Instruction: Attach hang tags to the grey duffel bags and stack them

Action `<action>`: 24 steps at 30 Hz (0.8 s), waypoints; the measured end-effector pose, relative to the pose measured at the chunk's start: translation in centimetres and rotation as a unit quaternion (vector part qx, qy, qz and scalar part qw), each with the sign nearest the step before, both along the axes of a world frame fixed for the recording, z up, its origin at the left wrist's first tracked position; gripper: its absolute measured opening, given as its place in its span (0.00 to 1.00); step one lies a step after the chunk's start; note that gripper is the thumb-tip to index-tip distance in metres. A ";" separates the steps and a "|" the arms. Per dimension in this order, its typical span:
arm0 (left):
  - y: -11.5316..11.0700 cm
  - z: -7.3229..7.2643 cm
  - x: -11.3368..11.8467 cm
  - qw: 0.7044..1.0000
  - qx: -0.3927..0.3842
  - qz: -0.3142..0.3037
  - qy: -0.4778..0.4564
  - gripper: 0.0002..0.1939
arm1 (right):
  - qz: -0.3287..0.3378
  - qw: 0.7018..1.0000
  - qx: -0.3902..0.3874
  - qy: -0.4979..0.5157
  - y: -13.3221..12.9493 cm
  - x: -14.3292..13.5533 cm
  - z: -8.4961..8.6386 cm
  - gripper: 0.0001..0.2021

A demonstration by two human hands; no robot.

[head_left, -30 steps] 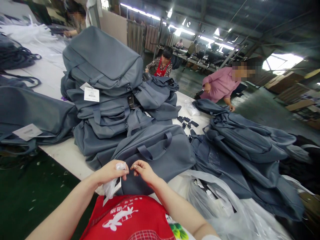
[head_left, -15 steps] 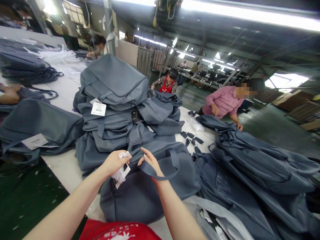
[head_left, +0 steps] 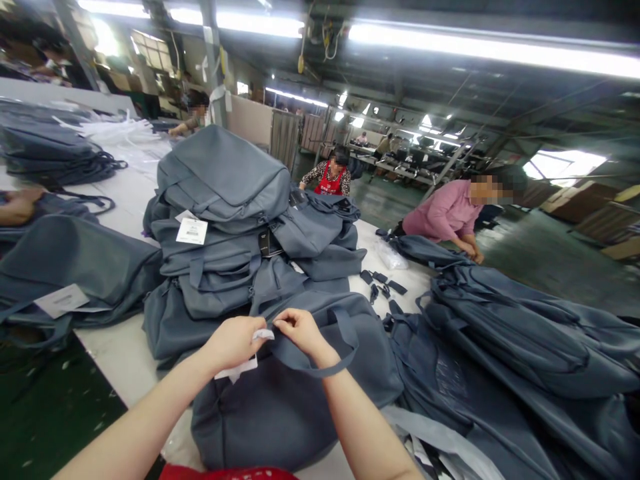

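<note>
A blue-grey bag lies in front of me, with a strap handle looped up beside my right wrist. My left hand is closed on crumpled white paper, and a white end sticks out by its thumb. Close beside it, over the upper side of the bag, my right hand has thumb and forefinger pinched together. What lies in that pinch is too small to make out.
Behind the bag rises a pile of similar bags with a white tag. More bags lie to the right, near small dark tags. A person in pink works across the table; another person's hand shows at left.
My right hand has gone from spread fingers to a pinch and come nearer my left hand. The white paper in my left hand has shifted. The person in pink has brought both hands together.
</note>
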State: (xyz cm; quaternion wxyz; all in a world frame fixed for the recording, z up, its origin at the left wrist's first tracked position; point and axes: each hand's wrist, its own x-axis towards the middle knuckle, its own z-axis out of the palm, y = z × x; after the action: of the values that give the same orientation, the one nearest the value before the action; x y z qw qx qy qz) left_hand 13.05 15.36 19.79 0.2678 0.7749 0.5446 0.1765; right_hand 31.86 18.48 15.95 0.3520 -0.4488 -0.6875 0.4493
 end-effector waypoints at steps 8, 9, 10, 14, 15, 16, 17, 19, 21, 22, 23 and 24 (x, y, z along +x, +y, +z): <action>-1.0 -1.5 3.8 0.990 -0.060 0.100 -0.085 0.17 | -0.070 0.990 0.114 -0.044 -0.1 0.0 0.0 0.04; -0.6 -1.6 3.7 0.987 -0.073 0.085 -0.117 0.15 | -0.095 0.988 0.113 -0.037 -0.1 0.4 -0.4 0.05; -0.1 -1.7 3.4 0.980 -0.095 0.074 -0.158 0.12 | -0.118 0.986 0.113 -0.025 -0.3 1.0 -0.9 0.06; 0.9 -2.4 1.7 0.892 -0.275 0.161 -0.320 0.12 | -0.139 0.986 0.072 0.056 -3.0 3.3 -4.2 0.11; 0.9 -2.7 1.4 0.869 -0.311 0.185 -0.338 0.14 | -0.147 0.984 0.044 0.086 -4.1 3.7 -4.9 0.12; 0.8 -3.0 1.2 0.855 -0.335 0.196 -0.345 0.16 | -0.162 0.980 0.016 0.116 -5.2 4.0 -5.6 0.12; 0.7 -3.4 1.2 0.849 -0.346 0.197 -0.347 0.18 | -0.179 0.972 -0.009 0.149 -6.3 4.1 -5.9 0.12; 0.5 -3.9 1.2 0.850 -0.353 0.184 -0.345 0.18 | -0.189 0.958 -0.041 0.213 -8.2 3.9 -5.8 0.12; 0.4 -4.3 1.4 0.853 -0.351 0.172 -0.345 0.16 | -0.155 0.951 -0.060 0.259 -9.5 3.5 -4.6 0.13; 0.5 -4.5 1.4 0.853 -0.349 0.170 -0.348 0.15 | -0.124 0.953 -0.073 0.268 -10.0 3.3 -3.6 0.13; 0.5 -4.6 1.5 0.852 -0.346 0.169 -0.354 0.13 | -0.088 0.957 -0.083 0.262 -10.4 3.2 -2.5 0.13; 0.6 -4.8 1.5 0.850 -0.344 0.171 -0.360 0.11 | -0.052 0.966 -0.091 0.237 -10.7 3.1 -1.3 0.13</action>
State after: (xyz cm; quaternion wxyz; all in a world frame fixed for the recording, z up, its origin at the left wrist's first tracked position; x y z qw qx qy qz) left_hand 14.59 15.94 15.03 0.6600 0.4099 0.5601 0.2876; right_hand 34.96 7.80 14.61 0.4860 -0.3946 -0.5163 0.5845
